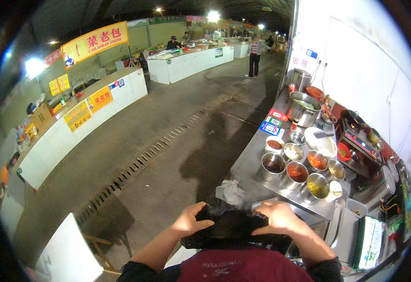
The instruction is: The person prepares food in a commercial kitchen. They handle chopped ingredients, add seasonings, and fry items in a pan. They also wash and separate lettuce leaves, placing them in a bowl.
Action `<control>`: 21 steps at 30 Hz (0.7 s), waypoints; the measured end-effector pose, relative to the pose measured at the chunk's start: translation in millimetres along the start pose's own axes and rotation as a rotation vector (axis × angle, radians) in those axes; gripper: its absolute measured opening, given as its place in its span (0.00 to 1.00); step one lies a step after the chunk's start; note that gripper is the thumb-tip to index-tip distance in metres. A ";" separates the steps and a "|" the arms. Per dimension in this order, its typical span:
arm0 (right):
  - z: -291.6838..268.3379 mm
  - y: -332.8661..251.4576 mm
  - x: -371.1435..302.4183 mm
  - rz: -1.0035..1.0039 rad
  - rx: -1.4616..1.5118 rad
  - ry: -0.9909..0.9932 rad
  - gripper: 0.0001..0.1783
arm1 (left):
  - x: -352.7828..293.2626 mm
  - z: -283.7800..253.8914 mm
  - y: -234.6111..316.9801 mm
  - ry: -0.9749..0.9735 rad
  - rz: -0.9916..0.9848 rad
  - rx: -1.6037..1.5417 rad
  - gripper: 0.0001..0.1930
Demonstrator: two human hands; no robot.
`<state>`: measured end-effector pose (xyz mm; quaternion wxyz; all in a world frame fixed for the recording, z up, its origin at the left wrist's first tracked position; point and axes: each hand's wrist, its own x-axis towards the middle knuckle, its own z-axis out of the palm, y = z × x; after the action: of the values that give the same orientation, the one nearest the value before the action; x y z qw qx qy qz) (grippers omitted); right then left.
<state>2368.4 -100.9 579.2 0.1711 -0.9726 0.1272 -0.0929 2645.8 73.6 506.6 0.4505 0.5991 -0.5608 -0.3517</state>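
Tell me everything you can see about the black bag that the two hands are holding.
The black bag looks like thin, glossy plastic, crumpled and bunched into a soft, wrinkled mass. It sits low in the picture, close to the person's body, just above the dark red garment. The left hand grips its left side with fingers curled over the top edge, and the right hand presses on its right side. It is held in front of the steel counter. Whether anything is inside cannot be told.

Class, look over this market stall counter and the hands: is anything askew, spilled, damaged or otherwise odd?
Little stands out. Both hands, left hand and right hand, press on a crumpled black plastic bag. A rumpled white plastic bag hangs off the steel counter edge. The metal seasoning bowls stand upright, nothing spilled.
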 end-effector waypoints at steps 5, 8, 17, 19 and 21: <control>11.5 -3.1 4.5 0.045 0.014 -0.045 0.29 | -0.4 8.3 -4.1 -0.007 -0.010 -0.021 0.22; 12.8 -4.9 7.2 0.047 -0.003 -0.052 0.27 | -0.9 8.5 -5.4 -0.013 0.048 -0.130 0.20; 19.0 -8.2 9.6 0.059 -0.033 -0.058 0.26 | -4.8 3.7 -10.6 -0.013 0.059 -0.136 0.17; 19.8 -9.3 10.7 0.062 -0.038 -0.061 0.26 | -5.4 3.0 -10.4 -0.010 0.050 -0.126 0.17; 19.5 -10.8 11.8 0.056 -0.041 -0.061 0.26 | -6.2 2.7 -9.3 -0.009 0.049 -0.122 0.17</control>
<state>2386.3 -88.3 566.6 0.1573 -0.9743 0.1512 -0.0557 2645.8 79.0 496.4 0.4922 0.5550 -0.5547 -0.3769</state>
